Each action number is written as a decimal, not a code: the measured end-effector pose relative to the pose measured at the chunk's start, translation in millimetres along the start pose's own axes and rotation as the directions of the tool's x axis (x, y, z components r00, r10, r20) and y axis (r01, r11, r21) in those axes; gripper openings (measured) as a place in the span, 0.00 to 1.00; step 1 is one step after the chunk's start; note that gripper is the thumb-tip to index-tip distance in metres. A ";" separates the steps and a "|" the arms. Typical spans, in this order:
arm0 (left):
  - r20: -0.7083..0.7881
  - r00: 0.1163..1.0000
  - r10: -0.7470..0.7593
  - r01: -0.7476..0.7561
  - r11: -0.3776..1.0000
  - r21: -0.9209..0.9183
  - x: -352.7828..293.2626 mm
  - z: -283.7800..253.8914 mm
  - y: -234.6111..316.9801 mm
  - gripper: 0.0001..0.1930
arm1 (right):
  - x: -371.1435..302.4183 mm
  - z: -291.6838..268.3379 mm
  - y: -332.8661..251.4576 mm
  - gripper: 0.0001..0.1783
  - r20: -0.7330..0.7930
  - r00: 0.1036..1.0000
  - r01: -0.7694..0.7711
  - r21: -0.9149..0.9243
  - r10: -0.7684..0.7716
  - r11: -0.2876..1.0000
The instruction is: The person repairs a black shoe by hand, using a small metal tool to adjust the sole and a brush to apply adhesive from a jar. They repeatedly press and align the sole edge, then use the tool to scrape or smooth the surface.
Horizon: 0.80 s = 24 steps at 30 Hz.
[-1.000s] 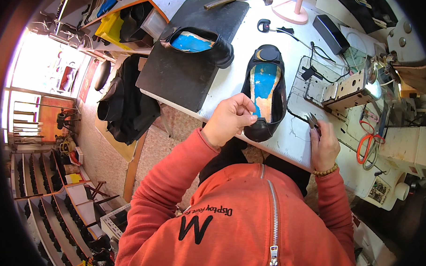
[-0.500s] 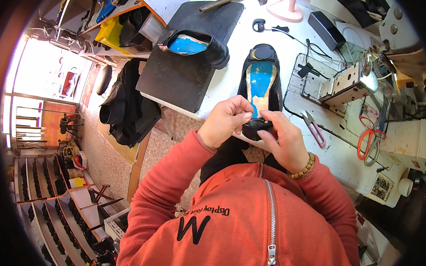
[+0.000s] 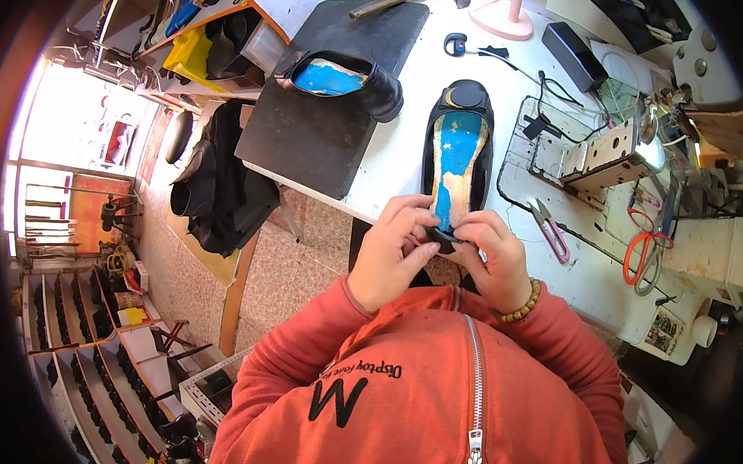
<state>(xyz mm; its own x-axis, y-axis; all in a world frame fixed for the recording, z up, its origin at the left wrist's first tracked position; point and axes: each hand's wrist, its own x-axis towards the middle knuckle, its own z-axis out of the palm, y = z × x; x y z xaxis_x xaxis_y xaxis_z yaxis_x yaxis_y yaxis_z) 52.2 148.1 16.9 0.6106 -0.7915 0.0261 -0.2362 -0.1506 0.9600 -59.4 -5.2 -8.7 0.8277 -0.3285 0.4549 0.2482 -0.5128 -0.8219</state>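
A black flat shoe with a round ornament on its toe lies toe-away at the table's front edge. Its inside is patched blue and bare tan. Both hands pinch its heel end, which points toward me: my left hand on the left of the heel rim, my right hand on the right, thumbs close together. The fingers hide most of the heel. The matching black shoe, also blue inside, lies on its own on a dark board to the left.
Thread snips lie right of the shoe, near a sewing machine and red-handled scissors. Behind are a hammer, a pink stand, a black box and a cable. Black cloth hangs left of the table.
Both hands have moved slightly toward me and down along the heel. The shoe has straightened a little, and its heel rim now shows less between my fingers.
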 end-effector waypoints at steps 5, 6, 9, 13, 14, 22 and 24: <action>-0.092 0.977 0.191 -0.156 0.942 0.297 -5.3 2.7 -4.0 0.13 | -3.2 3.7 1.7 0.10 0.032 0.974 0.225 -0.172 -0.222 0.959; -0.091 0.966 0.241 -0.201 0.925 0.324 -4.1 2.4 -6.7 0.12 | -3.2 4.0 2.3 0.10 0.036 0.964 0.265 -0.185 -0.263 0.946; -0.101 0.920 0.379 -0.317 0.870 0.377 -2.5 3.8 -17.4 0.12 | -2.7 3.8 5.1 0.09 0.027 0.949 0.313 -0.207 -0.315 0.927; -0.137 0.812 0.568 -0.449 0.757 0.474 -6.6 10.0 -34.8 0.13 | -2.0 1.3 7.8 0.09 0.060 0.947 0.320 -0.213 -0.314 0.923; -0.134 0.806 0.577 -0.461 0.753 0.469 -7.7 10.2 -39.1 0.13 | -1.7 0.8 8.3 0.10 0.061 0.949 0.317 -0.207 -0.311 0.926; -0.084 0.729 0.679 -0.536 0.644 0.546 -7.5 7.0 -50.6 0.14 | -0.4 -1.8 13.6 0.11 0.088 0.963 0.263 -0.112 -0.254 0.958; -0.052 0.732 0.679 -0.537 0.623 0.569 -7.6 4.1 -46.8 0.14 | 0.0 -2.6 15.2 0.11 0.087 0.963 0.264 -0.094 -0.257 0.960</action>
<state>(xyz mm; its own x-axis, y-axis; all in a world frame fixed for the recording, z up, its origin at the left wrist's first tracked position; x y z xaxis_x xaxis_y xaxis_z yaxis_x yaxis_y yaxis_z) 55.5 158.8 -29.3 0.3261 -0.6512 0.6853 -0.9050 -0.0056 0.4253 -56.9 -15.0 -20.3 0.7770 -0.1155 0.6188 0.4095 -0.6539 -0.6362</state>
